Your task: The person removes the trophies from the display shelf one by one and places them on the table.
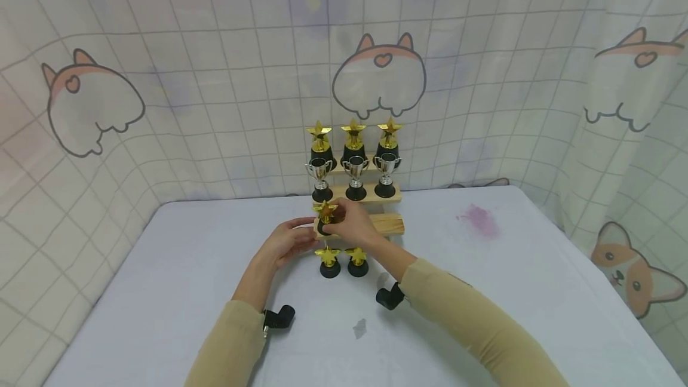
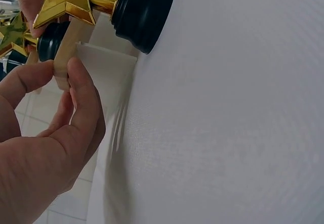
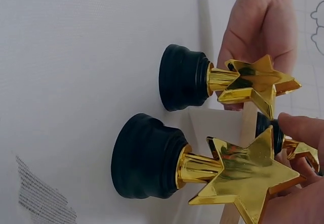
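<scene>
My right hand holds a small gold star trophy with a black base at the left end of the lowest wooden step. The base stands on the board or just over it; I cannot tell which. With thumb and fingers, my left hand pinches the left end of that same board. Two more star trophies stand upright on the table in front, a left one and a right one. In the right wrist view, the right hand is partly hidden behind a star.
Behind, a row of silver cup trophies stands on the middle step, and taller gold star trophies on the top one. A white table spreads around. A patterned curtain hangs close behind the stand.
</scene>
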`<state>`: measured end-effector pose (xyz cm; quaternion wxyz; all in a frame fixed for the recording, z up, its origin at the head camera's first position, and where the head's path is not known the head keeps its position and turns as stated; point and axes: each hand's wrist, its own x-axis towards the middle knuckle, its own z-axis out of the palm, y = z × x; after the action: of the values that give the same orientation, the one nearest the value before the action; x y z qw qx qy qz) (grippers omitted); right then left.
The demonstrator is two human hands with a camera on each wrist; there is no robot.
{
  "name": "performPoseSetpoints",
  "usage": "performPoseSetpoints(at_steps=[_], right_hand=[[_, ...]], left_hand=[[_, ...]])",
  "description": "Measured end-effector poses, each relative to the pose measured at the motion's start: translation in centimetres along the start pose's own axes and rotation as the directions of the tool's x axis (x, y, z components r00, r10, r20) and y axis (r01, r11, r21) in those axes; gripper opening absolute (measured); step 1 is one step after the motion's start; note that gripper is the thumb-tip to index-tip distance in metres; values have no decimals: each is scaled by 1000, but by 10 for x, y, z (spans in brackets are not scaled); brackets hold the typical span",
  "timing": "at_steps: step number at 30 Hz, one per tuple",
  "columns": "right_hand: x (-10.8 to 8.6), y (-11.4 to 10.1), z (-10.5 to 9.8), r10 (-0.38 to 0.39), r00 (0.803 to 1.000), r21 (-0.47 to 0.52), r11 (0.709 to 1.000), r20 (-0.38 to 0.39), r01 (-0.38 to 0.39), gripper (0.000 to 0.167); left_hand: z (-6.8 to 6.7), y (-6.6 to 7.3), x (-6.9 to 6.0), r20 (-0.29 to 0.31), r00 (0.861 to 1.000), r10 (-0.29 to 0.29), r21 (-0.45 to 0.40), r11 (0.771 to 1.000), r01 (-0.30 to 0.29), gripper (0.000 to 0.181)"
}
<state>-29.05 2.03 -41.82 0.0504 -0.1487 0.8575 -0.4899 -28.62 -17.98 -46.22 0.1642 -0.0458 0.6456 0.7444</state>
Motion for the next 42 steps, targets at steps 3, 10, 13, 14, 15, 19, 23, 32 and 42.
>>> performPoseSetpoints(at_steps=[3, 10, 13, 14, 15, 19, 23, 32, 42], right_hand=[[1, 1, 1, -9, 1000, -14, 1000, -8, 8, 45], [-1, 1, 3, 9, 1000, -36, 999, -15, -9, 44], [-2, 0, 2, 21, 1000, -45, 999, -16, -22, 43], [-2, 0, 2, 26, 1000, -52, 998, -14, -27, 43], [-2, 0, 1, 30, 999, -59, 998, -13, -31, 43], [-3, 0, -2, 27, 1000, -96, 995, -2, -27, 39], [-5, 3, -5, 25, 1000, -108, 994, -4, -25, 35], [-10, 7, -8, 26, 999, -157, 987, -31, -31, 37], [-13, 6, -9, 20, 1000, -183, 983, -22, -23, 40]], left_hand=[[1, -1, 1, 0, 1000, 4, 2, 1000, -4, 52], [1, -2, 2, -5, 1000, 8, 15, 1000, -8, 52], [1, -2, 2, -8, 1000, 7, 15, 1000, -7, 52], [1, -2, 3, -10, 1000, 6, 14, 1000, -6, 52], [1, -2, 3, -12, 1000, 6, 13, 1000, -6, 51], [1, -1, 4, -17, 1000, 5, 12, 1000, -5, 51], [1, -1, 4, -22, 1000, -3, 9, 1000, 3, 53], [1, 1, 4, -43, 999, -13, 17, 1000, 14, 54], [1, -2, 3, -32, 999, -8, 10, 1000, 8, 54]])
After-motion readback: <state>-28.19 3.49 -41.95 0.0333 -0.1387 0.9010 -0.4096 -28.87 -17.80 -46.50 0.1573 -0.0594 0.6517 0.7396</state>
